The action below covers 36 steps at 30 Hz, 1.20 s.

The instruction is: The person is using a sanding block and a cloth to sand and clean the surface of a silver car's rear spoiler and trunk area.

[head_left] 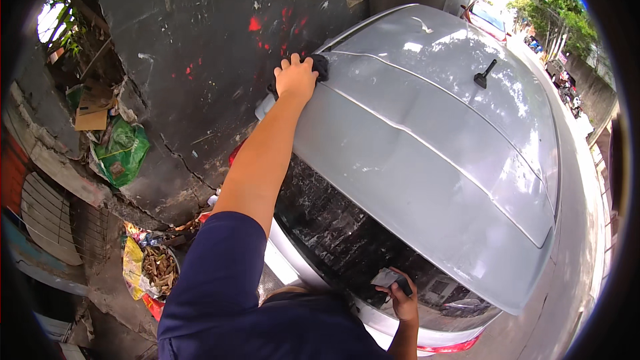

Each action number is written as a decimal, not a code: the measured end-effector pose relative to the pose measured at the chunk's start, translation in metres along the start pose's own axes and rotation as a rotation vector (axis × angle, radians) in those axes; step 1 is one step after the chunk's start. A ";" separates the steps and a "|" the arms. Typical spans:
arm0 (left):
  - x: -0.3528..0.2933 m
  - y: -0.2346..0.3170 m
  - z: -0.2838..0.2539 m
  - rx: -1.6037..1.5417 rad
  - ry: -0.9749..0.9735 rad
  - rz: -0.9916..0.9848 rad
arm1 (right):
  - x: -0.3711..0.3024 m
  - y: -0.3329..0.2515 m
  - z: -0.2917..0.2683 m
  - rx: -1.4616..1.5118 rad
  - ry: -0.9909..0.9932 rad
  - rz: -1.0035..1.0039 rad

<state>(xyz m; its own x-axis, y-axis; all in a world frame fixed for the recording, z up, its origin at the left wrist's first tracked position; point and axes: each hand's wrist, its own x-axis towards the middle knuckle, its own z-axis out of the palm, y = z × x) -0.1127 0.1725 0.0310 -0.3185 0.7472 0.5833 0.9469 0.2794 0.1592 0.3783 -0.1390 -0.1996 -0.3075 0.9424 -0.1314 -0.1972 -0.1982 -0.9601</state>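
The left hand [295, 81] closes over a bunched, soft-looking black cloth [321, 67] at the left edge of the silver-grey, gently curved metal car roof [413, 153]. Light, even pressure, following the long seams, would likely work best here. The right hand [405, 303] grips a small grey-and-black block [389, 279] — material unclear — by the glossy dark rear window [327, 220] — best kept from knocking the glass.

A cracked dark wall [200, 20] (red-spattered) stands left, a sunlit road [579, 227] right.
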 end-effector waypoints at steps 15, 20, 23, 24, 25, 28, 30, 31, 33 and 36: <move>-0.002 0.184 -0.122 -0.740 0.298 0.872 | -0.002 -0.017 0.015 0.028 0.010 -0.031; -0.059 0.244 -0.124 -0.328 0.093 1.014 | -0.012 -0.010 0.029 0.182 0.127 -0.041; -0.157 0.234 -0.126 -0.554 -0.227 1.240 | -0.025 0.013 0.040 0.102 0.214 -0.052; -0.190 0.225 -0.128 -0.626 -0.300 1.324 | -0.031 0.022 0.042 0.046 0.255 -0.013; -0.219 0.211 -0.136 -0.681 -0.370 1.388 | -0.038 0.029 0.046 0.057 0.239 -0.015; -0.265 0.171 -0.144 -0.510 -0.324 1.396 | -0.053 0.025 0.053 0.113 0.320 -0.056; -0.251 0.124 -0.146 -0.290 -0.326 1.051 | -0.070 0.029 0.041 -0.011 0.383 -0.045; -0.239 0.083 -0.133 -0.214 -0.324 0.738 | -0.072 0.029 0.037 -0.143 0.417 -0.048; -0.218 -0.031 -0.117 0.051 -0.369 0.139 | -0.074 0.019 0.036 -0.236 0.403 -0.007; -0.212 -0.102 -0.149 0.587 -0.638 -0.233 | -0.067 0.005 0.041 -0.236 0.372 -0.025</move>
<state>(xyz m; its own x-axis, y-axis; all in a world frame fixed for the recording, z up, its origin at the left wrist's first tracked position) -0.1352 -0.1043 0.0100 -0.6294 0.7771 0.0054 0.7359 0.5983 -0.3169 0.3593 -0.2141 -0.1850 0.0588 0.9875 -0.1463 0.0307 -0.1483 -0.9885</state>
